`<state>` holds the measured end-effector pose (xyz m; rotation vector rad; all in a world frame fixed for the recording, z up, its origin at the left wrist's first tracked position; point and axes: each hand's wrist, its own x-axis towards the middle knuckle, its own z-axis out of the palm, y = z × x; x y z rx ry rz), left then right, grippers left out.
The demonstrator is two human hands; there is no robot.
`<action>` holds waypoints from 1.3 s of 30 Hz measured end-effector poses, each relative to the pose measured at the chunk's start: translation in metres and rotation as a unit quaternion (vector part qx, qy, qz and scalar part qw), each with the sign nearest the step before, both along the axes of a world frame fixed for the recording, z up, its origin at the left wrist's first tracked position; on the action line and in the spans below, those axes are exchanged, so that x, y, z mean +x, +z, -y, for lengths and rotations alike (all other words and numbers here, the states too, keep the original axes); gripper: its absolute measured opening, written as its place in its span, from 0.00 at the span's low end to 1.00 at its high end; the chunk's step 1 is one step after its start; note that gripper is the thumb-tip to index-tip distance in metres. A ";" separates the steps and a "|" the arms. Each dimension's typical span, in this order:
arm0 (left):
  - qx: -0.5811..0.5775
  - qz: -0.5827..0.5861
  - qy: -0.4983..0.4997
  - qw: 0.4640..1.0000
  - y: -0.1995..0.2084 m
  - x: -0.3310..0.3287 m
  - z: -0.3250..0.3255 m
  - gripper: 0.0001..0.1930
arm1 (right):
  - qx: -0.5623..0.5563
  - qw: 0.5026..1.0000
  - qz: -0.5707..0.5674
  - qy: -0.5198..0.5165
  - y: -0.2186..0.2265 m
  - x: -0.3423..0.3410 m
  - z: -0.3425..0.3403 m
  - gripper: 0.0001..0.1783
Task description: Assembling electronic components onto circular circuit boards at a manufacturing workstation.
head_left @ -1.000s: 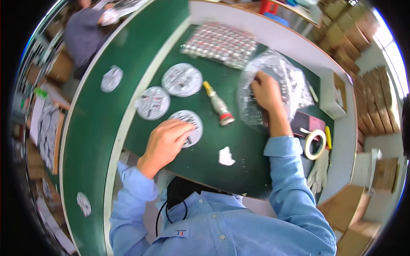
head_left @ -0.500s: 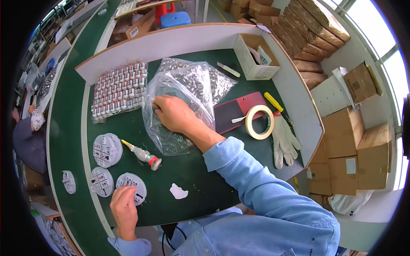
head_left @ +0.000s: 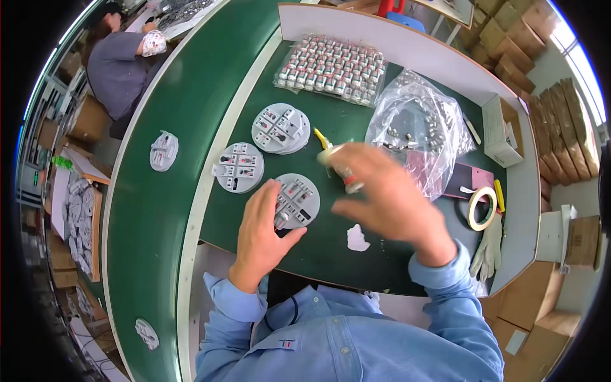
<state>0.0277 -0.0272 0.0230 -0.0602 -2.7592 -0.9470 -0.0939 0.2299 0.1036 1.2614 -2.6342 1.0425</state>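
Observation:
Around the near left edge of a round grey disc [head_left: 300, 198] with small parts set in it, my left hand [head_left: 259, 232] is open. Its fingers lie together and the thumb stands apart. A small silvery part shows between thumb and fingers; whether they touch it I cannot tell. Smeared by motion, my right hand [head_left: 388, 191] passes over a taped hand tool with a yellow end [head_left: 323, 138], fingers and thumb spread. Beyond the near disc are a stack of grey discs [head_left: 280, 127] and another disc [head_left: 239, 167]. A clear plastic bag [head_left: 417, 121] of small metal parts lies further right.
A bagged block of small silvery cylinders [head_left: 331, 70] lies at the back. On the right are a tape roll [head_left: 482, 209], a glove [head_left: 487, 248] and a white box [head_left: 503, 137]. A white scrap [head_left: 358, 238] lies near me. Across the green strip [head_left: 143, 242] sits a co-worker [head_left: 118, 63].
My right hand has left the plastic bag and come back toward me, above the taped tool. My left hand stays by the near disc. The view has shifted left.

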 end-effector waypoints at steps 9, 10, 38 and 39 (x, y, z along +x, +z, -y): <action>0.237 0.062 -0.034 0.969 -0.010 0.012 0.010 0.56 | 0.085 0.986 0.017 0.141 -0.065 0.021 0.052 0.52; 0.299 0.078 -0.041 0.950 -0.008 0.010 0.004 0.56 | 0.095 0.983 0.028 0.152 -0.064 0.021 0.050 0.50; -0.010 0.103 0.121 0.987 -0.022 -0.072 0.426 0.13 | 0.171 0.856 -0.115 -0.474 -0.036 -0.188 -0.386 0.26; -0.014 0.104 0.112 0.988 -0.022 -0.086 0.414 0.13 | 0.089 0.860 -0.100 -0.493 -0.018 -0.156 -0.357 0.23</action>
